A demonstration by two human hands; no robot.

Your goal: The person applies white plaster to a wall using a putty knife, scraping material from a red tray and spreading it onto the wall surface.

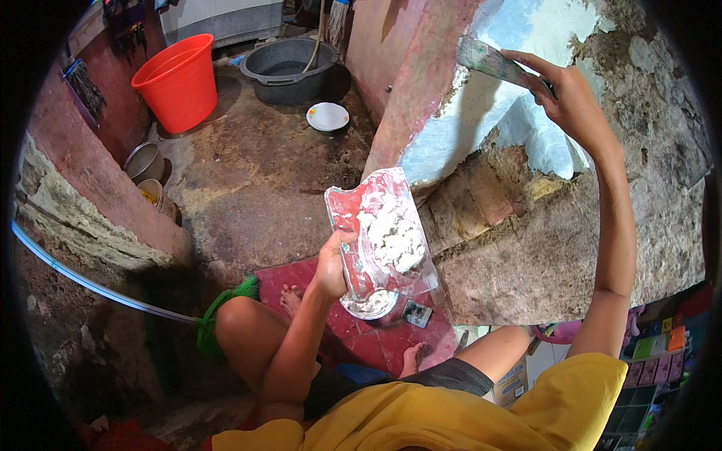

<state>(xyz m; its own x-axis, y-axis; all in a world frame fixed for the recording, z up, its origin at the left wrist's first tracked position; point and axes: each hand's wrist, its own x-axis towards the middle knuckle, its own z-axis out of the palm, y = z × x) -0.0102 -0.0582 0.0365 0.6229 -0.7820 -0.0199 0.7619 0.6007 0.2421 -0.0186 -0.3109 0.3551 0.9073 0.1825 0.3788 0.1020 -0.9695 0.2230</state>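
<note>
My left hand (331, 267) is closed on a red flat board (346, 210) smeared white, carrying a lumpy mound of white paste (398, 248). At upper right my right hand (564, 98) grips a paste-smeared flat blade (485, 56), its end on the wall's white-and-pale-blue patch (504, 116). Rough, bare, stained wall (617, 233) surrounds part of that patch. Under the board, a bowl of white paste (368, 307), partly hidden, sits on red tiles (353, 338) beside a small dark rectangular object (415, 312).
A red tub (173, 90), grey basin (286, 68) and white plate (327, 116) stand behind. Containers (147, 165) line the pink left wall (90, 173). A green broom (218, 316) with long handle lies by my left knee. Stacked packages (650, 353) are at lower right.
</note>
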